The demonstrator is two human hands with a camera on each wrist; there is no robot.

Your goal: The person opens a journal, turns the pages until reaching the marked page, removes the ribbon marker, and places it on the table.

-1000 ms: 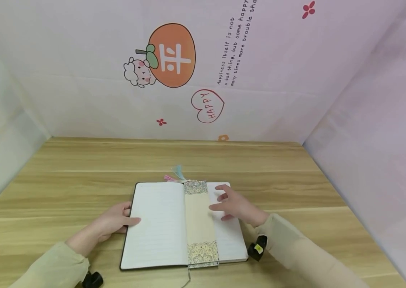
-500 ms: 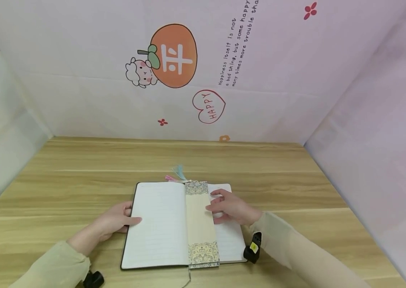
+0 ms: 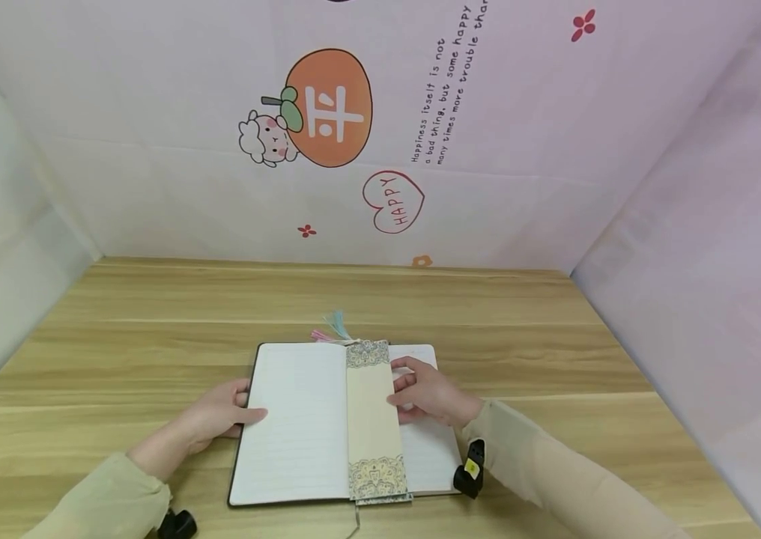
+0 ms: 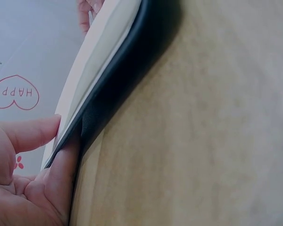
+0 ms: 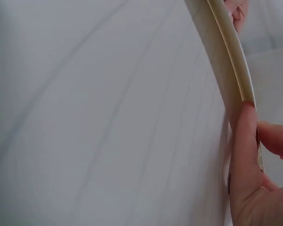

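Note:
An open lined notebook [image 3: 299, 427] with a dark cover lies on the table. Along its middle fold rests a long cream bookmark [image 3: 374, 404] with patterned ends; a second patterned edge [image 3: 394, 498] shows beneath its lower end. Pink and blue tassels [image 3: 338, 323] stick out past the top. My left hand [image 3: 219, 412] grips the notebook's left edge, thumb on the page and fingers under the dark cover [image 4: 108, 94]. At the bookmark's right edge, my right hand [image 3: 431, 393] pinches it between thumb and fingers; in the right wrist view, the bookmark [image 5: 231, 52] bends slightly above the page.
The wooden table [image 3: 502, 314] runs back to a printed cloth wall [image 3: 502, 217], with cloth sides left and right. A thin ribbon [image 3: 356, 520] hangs from the notebook's lower edge. Black wrist cameras [image 3: 470, 471] sit under both sleeves.
My right hand has moved left onto the bookmark and taken hold of its edge. The bookmark's lower end has shifted slightly left, baring the edge beneath. The left hand has stayed put.

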